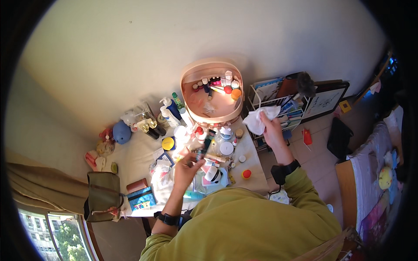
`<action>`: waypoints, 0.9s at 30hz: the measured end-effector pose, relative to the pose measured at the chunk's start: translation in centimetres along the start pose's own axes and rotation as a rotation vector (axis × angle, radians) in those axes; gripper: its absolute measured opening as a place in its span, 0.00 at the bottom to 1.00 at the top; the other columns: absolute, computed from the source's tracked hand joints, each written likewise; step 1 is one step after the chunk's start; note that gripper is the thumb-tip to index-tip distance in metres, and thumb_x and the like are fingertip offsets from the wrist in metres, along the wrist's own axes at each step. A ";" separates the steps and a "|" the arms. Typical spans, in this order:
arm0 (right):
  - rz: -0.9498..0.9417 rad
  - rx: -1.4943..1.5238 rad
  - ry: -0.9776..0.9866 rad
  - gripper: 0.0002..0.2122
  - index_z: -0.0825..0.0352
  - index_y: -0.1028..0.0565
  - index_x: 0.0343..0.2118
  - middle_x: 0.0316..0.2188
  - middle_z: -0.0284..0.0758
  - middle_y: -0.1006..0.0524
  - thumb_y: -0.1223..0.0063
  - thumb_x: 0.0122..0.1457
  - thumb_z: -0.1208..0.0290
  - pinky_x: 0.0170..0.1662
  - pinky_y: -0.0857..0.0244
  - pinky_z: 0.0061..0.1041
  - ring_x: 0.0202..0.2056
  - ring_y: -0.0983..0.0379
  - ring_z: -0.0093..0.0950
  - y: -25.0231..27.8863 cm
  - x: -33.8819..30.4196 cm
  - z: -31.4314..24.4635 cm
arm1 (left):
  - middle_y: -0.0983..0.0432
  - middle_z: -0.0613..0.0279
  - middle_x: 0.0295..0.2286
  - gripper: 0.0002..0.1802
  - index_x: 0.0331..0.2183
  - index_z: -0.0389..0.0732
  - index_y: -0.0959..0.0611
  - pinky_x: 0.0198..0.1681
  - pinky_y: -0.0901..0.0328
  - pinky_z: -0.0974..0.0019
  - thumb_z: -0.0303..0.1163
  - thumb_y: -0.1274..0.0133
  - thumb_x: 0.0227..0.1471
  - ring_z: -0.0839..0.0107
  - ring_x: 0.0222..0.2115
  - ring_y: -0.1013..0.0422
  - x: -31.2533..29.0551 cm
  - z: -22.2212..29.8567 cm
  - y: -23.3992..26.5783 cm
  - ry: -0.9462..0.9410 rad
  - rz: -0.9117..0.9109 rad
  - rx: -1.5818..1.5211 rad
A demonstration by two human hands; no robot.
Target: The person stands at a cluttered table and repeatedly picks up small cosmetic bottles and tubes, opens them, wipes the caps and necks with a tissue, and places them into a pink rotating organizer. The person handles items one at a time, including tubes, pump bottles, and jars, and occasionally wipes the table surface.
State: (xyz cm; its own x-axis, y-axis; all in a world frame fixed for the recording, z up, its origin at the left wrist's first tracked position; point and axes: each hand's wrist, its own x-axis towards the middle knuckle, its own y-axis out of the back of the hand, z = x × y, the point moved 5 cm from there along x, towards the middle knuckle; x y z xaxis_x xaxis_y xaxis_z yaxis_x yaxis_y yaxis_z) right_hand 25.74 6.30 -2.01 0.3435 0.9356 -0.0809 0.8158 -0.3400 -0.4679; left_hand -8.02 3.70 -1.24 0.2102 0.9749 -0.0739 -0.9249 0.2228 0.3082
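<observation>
My left hand (187, 168) is closed round the lower end of a slim dark tube (207, 140), which tilts up and away above the cluttered table. To the right, past the table's edge, my right hand (272, 132) grips a crumpled white tissue (257, 121). Beyond both hands, a pink cosmetics box (204, 112) stands open, with several small bottles and tubes along its inner wall. A round white jar (226, 148) lies close to the dark tube. Below it is a black-and-white rounded item (212, 174) whose kind I cannot make out.
White pump bottles (170, 117) stand left of the box, near a yellow round tin (168, 143). A blue pouch (141, 198) and a dark olive bag (102, 195) sit at the left. A white wire rack (272, 102) with books is on the right. A red-and-yellow cap (246, 174) lies near the table's right edge.
</observation>
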 end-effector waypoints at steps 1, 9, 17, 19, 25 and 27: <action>-0.082 -0.057 -0.033 0.09 0.67 0.26 0.40 0.34 0.30 0.23 0.48 0.60 0.69 0.32 0.31 0.18 0.32 0.25 0.19 -0.5 -1.1 0.7 | 0.26 0.71 0.21 0.11 0.32 0.37 0.20 0.19 0.48 0.79 0.30 0.37 0.45 0.88 0.17 0.41 0.0 0.3 0.8 -0.050 0.044 0.024; -0.564 -0.034 -0.454 0.07 0.65 0.27 0.37 0.26 0.27 0.26 0.45 0.58 0.70 0.23 0.36 0.16 0.21 0.31 0.16 -10.3 -9.2 8.5 | 0.26 0.59 0.27 0.15 0.32 0.40 0.22 0.25 0.33 0.64 0.25 0.37 0.38 0.62 0.24 0.27 -0.4 4.0 -2.2 -0.488 0.214 0.501; -0.251 0.194 -0.608 0.07 0.62 0.26 0.26 0.14 0.24 0.30 0.39 0.54 0.69 0.14 0.49 0.17 0.11 0.40 0.15 -10.1 -8.1 10.7 | 0.35 0.65 0.20 0.10 0.33 0.44 0.21 0.19 0.36 0.67 0.25 0.47 0.44 0.68 0.19 0.30 -1.7 5.9 -3.9 -0.870 0.118 0.753; -0.130 0.140 -0.485 0.07 0.61 0.27 0.24 0.15 0.23 0.32 0.41 0.55 0.68 0.13 0.52 0.14 0.11 0.42 0.12 -9.1 -6.3 10.6 | 0.35 0.65 0.20 0.09 0.33 0.44 0.21 0.19 0.36 0.66 0.25 0.47 0.44 0.69 0.20 0.30 -1.6 5.8 -3.4 -0.870 0.086 0.789; 0.098 0.328 -0.174 0.04 0.61 0.28 0.29 0.19 0.22 0.32 0.46 0.59 0.70 0.15 0.53 0.11 0.13 0.44 0.10 -3.8 -0.2 7.6 | 0.26 0.61 0.21 0.14 0.32 0.39 0.21 0.23 0.35 0.67 0.28 0.36 0.39 0.69 0.20 0.29 0.3 -0.3 3.8 -0.496 0.187 0.511; -0.076 0.216 -0.165 0.05 0.62 0.28 0.30 0.19 0.22 0.31 0.46 0.59 0.68 0.16 0.51 0.12 0.14 0.41 0.11 -3.3 -0.8 7.5 | 0.28 0.62 0.17 0.15 0.28 0.36 0.22 0.22 0.39 0.71 0.29 0.33 0.38 0.76 0.17 0.34 1.0 -5.4 7.8 -0.247 0.217 0.454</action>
State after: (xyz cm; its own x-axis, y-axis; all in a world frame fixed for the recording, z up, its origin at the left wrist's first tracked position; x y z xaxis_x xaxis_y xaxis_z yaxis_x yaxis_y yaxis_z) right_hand 19.29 7.36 -7.00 0.1904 0.9664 -0.1726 0.7119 -0.2570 -0.6536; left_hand -16.72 6.41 -4.01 0.1492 0.9581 0.2445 -0.7371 -0.0570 0.6734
